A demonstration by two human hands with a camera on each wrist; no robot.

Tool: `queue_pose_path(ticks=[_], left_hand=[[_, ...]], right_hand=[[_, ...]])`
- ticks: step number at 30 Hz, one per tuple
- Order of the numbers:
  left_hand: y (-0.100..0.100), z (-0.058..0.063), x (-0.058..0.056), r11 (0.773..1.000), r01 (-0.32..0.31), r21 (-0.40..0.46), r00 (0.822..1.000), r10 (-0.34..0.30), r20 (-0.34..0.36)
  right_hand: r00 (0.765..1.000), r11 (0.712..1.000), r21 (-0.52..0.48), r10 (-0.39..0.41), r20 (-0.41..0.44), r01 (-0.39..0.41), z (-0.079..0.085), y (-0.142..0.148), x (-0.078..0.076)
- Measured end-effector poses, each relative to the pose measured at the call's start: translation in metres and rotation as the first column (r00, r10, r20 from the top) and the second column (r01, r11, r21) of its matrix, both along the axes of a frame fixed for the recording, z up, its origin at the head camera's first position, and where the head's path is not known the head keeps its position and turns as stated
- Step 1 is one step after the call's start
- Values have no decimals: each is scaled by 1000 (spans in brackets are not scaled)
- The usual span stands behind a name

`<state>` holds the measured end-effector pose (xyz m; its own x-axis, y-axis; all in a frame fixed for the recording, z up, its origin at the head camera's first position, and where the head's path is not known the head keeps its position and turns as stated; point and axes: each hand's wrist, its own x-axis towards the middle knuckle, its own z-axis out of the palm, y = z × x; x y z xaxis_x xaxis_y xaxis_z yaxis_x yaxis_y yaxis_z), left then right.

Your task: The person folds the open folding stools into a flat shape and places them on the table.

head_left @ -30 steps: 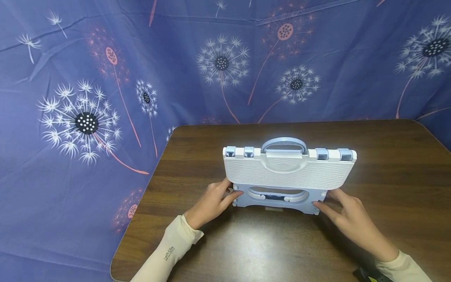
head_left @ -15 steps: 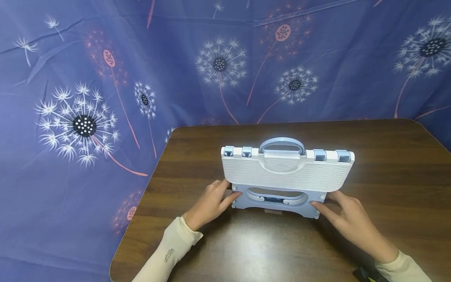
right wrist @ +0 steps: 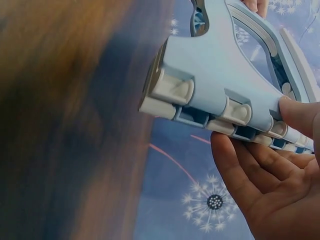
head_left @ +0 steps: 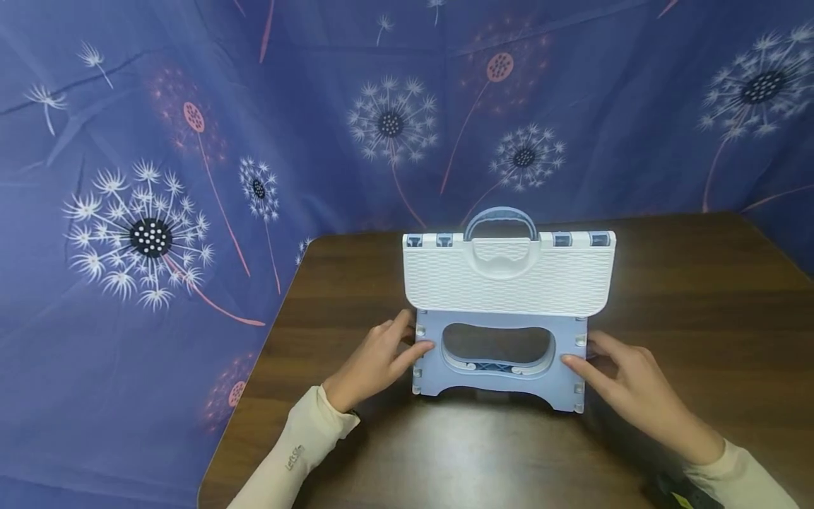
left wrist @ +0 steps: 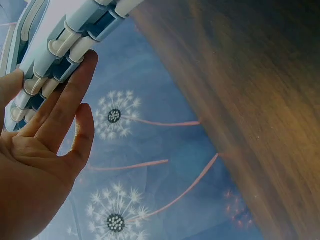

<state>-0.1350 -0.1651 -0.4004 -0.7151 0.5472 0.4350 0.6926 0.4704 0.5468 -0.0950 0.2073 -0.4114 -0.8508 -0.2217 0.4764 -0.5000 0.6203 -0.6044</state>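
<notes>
A folding step stool (head_left: 509,283) with a white textured top, pale blue leg panels and a blue carry handle (head_left: 500,214) is held up between my two hands, partly folded. My left hand (head_left: 379,357) pinches the left edge of the blue leg panel (head_left: 432,367), thumb in front and fingers behind. On the opposite edge my right hand (head_left: 636,389) does the same. Both wrist views show the hinged edge of the stool, with white and blue knuckles (right wrist: 235,111), lying between thumb and fingertips. The stool's far side is hidden in the head view.
A brown wood-grain table (head_left: 470,459) lies beneath the stool. Behind it and at the left hangs a blue cloth (head_left: 318,106) printed with dandelions. A dark object with a yellow-green mark (head_left: 682,500) lies by the right sleeve, mostly hidden.
The stool has tilted, its white top and handle rising in view while the leg panel's lower edge has come nearer. More of the blue panel and its opening shows. Both hands keep their hold.
</notes>
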Motion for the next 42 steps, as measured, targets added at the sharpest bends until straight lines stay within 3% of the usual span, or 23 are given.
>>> queue_pose_path(ticks=[5,16,25,33,36,42], left_hand=[[2,0,-5,1000,24,-3,998,-23,65],[9,-2,-17,996,50,-73,979,-34,200],[8,-10,-21,991,51,-121,975,-23,222],[9,-16,-23,984,47,-170,965,-1,264],[10,-18,-23,980,39,-193,959,17,282],[12,-25,-24,974,18,-224,949,54,311]], right_hand=[[995,999,0,36,88,-36,2,4,-3],[985,997,51,46,167,-55,-3,14,-14],[956,991,99,58,287,-90,-4,15,-22],[950,984,101,114,291,-149,-13,20,-28],[922,978,74,157,354,-195,-17,24,-32],[838,966,41,199,509,-255,-22,26,-37]])
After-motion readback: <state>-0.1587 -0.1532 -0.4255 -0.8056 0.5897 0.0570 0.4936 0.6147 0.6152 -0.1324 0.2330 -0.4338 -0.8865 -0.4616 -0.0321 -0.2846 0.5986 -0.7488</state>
